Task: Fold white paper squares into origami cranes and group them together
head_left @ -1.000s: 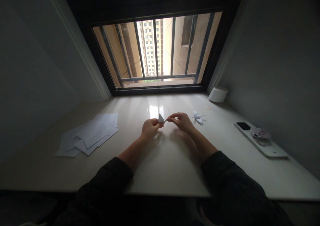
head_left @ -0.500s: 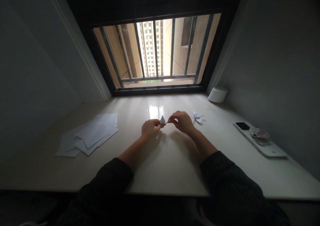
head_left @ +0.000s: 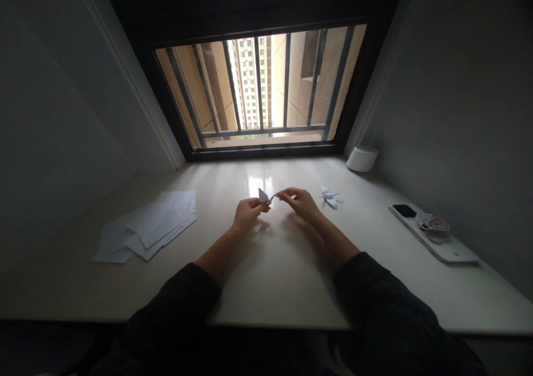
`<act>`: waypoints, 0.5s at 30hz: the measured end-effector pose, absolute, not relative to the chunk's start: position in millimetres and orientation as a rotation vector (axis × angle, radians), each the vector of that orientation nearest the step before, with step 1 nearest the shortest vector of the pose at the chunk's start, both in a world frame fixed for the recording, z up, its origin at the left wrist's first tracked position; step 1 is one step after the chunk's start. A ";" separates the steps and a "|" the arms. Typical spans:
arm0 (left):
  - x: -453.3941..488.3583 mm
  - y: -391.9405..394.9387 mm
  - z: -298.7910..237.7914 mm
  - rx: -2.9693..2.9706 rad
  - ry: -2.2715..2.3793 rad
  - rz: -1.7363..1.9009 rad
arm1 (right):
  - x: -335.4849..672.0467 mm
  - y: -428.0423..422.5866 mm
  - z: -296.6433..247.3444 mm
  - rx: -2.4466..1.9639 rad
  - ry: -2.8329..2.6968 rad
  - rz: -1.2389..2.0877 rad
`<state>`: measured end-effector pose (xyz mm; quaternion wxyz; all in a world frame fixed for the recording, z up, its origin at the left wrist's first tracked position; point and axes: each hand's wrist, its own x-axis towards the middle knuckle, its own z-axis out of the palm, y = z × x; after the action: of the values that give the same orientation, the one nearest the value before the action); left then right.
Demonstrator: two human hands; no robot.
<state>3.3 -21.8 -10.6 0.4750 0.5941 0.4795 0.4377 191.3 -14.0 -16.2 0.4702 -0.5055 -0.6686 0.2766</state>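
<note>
A small folded white paper crane (head_left: 264, 196) is held up between my hands, over the middle of the white sill. My left hand (head_left: 249, 211) pinches its body from the left, with a pointed flap standing up above the fingers. My right hand (head_left: 298, 201) pinches the thin tip that sticks out on its right side. Just to the right of my right hand lies another folded paper crane (head_left: 330, 197), resting on the sill with its wings spread. My fingers hide the lower folds of the held one.
Several loose white paper sheets (head_left: 156, 220) lie overlapped on the left. On the right is a white phone (head_left: 447, 247) with a round grip on its back. A white cylindrical object (head_left: 362, 159) stands in the back right corner, beside the barred window (head_left: 262, 87).
My left hand has shifted slightly left and turned the held paper crane, so its flap leans left. My right hand has moved slightly left, still pinching the thin tip.
</note>
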 end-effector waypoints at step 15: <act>7.5 -25.0 -10.7 1.447 1.158 1.059 | 180.0 -23.5 -19.1 -1.265 -1.607 0.434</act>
<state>7.5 -25.0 -10.7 0.4826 0.5936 0.4753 0.4346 180.0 -23.5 -19.1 0.5015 -0.5234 -0.6650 0.1798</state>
